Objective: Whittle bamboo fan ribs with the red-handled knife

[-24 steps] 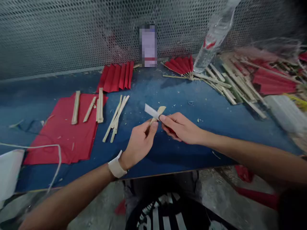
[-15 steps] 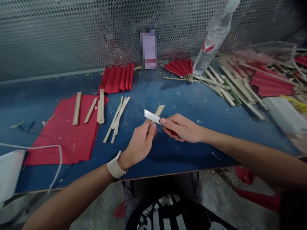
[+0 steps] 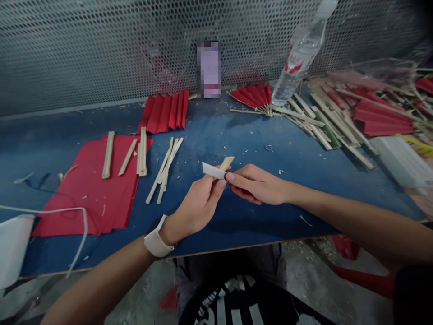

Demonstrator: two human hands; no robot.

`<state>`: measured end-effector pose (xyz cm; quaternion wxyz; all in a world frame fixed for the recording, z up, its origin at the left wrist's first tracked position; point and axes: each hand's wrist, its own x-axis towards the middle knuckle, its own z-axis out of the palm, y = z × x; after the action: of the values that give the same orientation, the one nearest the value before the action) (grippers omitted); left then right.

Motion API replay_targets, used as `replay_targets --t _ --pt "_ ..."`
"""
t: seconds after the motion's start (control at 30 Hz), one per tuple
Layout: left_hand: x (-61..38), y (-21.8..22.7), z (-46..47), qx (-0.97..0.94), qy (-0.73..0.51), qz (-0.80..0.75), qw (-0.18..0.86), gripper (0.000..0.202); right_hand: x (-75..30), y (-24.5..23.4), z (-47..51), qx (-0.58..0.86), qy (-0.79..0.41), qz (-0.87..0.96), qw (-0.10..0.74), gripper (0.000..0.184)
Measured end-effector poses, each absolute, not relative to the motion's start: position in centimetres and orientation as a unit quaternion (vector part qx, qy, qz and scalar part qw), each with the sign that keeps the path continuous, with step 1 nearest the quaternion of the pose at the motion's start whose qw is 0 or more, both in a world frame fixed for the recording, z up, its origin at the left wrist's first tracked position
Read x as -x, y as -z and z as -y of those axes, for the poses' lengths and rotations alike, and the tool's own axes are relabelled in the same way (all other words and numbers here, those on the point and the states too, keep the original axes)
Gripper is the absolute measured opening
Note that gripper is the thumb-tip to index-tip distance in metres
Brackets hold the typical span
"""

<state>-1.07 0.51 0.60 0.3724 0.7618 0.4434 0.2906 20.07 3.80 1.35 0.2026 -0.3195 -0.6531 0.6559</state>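
My left hand (image 3: pixel 198 203) pinches a short bamboo strip (image 3: pixel 226 162) above the blue table (image 3: pixel 237 131), its pale tip sticking up past my thumb. My right hand (image 3: pixel 259 184) grips a knife by a red handle that is mostly hidden in my fist; the flat grey blade (image 3: pixel 213 170) points left and lies across the strip. Both hands meet at the table's middle. A white band sits on my left wrist.
Red paper sheets (image 3: pixel 91 185) with several bamboo slats lie at the left, loose slats (image 3: pixel 165 168) beside them. A folded red fan (image 3: pixel 165 112), a small open fan (image 3: pixel 253 95), a plastic bottle (image 3: pixel 299 54) and a heap of sticks and fans (image 3: pixel 355 113) stand behind. Mesh wall at back.
The hands stayed together and shifted slightly toward me. The blade moved a little along the strip.
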Motion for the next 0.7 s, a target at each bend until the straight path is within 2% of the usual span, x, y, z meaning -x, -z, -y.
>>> replay_targets --t 0.17,0.47,0.53,0.7 --pt "1.0 -0.4 -0.8 -0.826 -0.268 -0.406 0.285 0.048 -20.1 -1.5 -3.7 0.304 -0.675 0.643 0.194 0.061" --pt "1.1 0.0 -1.2 -0.833 -0.267 -0.413 0.254 0.040 -19.6 -1.2 -4.4 0.307 -0.650 0.672 0.175 0.065" --pt "1.3 0.0 -1.4 -0.822 -0.277 -0.435 0.242 0.037 -19.0 -1.4 -4.8 0.339 -0.600 0.704 0.172 0.067" --pt "1.6 0.4 -1.7 -0.794 -0.262 -0.501 0.224 0.033 -17.5 -2.6 -4.8 0.479 -0.357 0.787 0.154 0.079"
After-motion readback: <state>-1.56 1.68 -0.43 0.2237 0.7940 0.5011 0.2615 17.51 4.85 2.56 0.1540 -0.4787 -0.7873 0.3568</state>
